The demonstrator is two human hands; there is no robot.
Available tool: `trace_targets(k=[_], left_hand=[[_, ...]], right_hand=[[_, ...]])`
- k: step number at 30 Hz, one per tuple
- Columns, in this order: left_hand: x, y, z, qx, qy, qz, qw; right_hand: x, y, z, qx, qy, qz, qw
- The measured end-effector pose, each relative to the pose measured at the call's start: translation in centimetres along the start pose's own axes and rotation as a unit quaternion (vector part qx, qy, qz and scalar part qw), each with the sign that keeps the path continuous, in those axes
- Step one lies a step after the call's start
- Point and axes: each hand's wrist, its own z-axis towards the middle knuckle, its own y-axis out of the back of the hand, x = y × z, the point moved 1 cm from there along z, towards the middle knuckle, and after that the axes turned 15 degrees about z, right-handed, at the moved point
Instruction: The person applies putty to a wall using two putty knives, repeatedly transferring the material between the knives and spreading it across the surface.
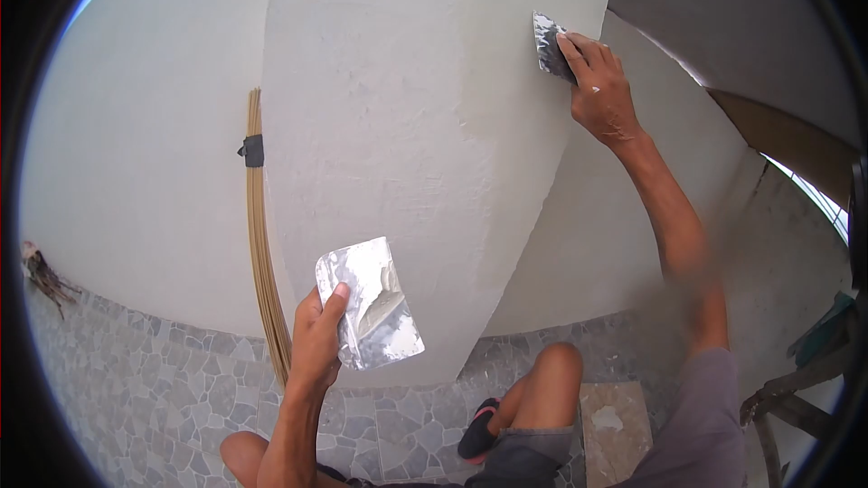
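In my left hand [318, 336] is a flat metal plate [404, 341], the thumb over its face and white putty [369, 273] smeared across it. My right hand [599, 90] reaches up and grips a putty knife [549, 43], its blade spotted with white and dark patches. That blade lies against or very close to the pale wall panel [398, 126], near its upper right edge. Small ridges and bumps mark the panel's surface. A damp-looking, slightly darker band runs down its right part.
A bundle of thin sticks [259, 244], bound with black tape [253, 151], leans at the panel's left edge. Grey stone-pattern tiles [172, 370] cover the floor. A stained board [617, 429] lies beside my leg. Dark wooden legs [778, 398] stand at the right.
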Motion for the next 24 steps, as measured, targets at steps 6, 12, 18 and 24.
trace_targets(k=[6,12,18,24], left_hand=[[0.0,0.1,0.2,0.004,0.014,-0.003,1.0],[-0.2,-0.1,0.0,0.003,0.031,-0.009,0.999],[0.1,-0.2,0.0,-0.001,0.042,-0.038,0.998],[1.4,-0.2,0.3,0.051,0.147,-0.142,0.978]], right_hand=[[6.1,-1.8,-5.6,0.046,0.009,0.026,0.999],[10.4,-1.5,-9.9,0.128,0.014,0.063,0.99],[16.9,3.6,-10.0,0.153,-0.364,0.442,0.805],[24.2,4.0,-10.5,0.033,-0.405,0.607,0.683]])
